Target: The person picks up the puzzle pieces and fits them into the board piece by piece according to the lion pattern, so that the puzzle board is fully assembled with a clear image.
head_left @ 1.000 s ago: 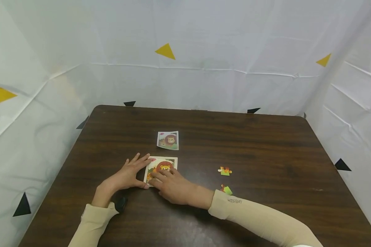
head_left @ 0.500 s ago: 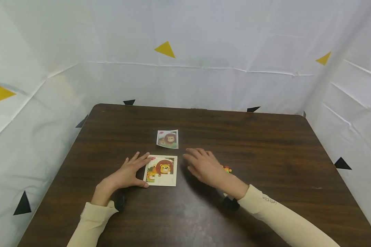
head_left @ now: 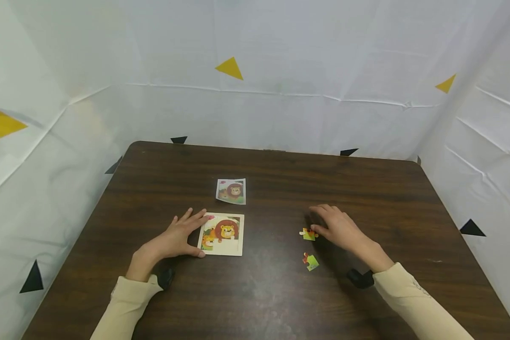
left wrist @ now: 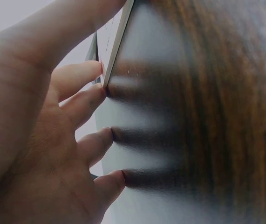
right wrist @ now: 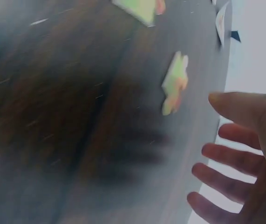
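A square jigsaw puzzle board (head_left: 231, 248) with a lion picture lies on the table, its lower right part bare cream. My left hand (head_left: 174, 240) rests at its left side, thumb at the lower corner and forefinger on the upper one, other fingers spread on the table. The left wrist view shows the fingertips along the board's edge (left wrist: 117, 49). My right hand (head_left: 341, 230) hovers with loose fingers beside an orange and green puzzle piece (head_left: 308, 235), the thumb overlapping it in the head view. A gap shows between them in the right wrist view. Nearer lies a green and red puzzle piece (head_left: 311, 262).
Behind the board lies a small paper card (head_left: 231, 191) with a similar lion picture, one corner curled. The dark wooden table (head_left: 365, 189) has white sheets (head_left: 280, 118) with yellow and black triangles behind it and at both sides.
My right hand has left the board and travelled right to the loose pieces, uncovering the board's bare lower part. My left hand stays at the board's left side.
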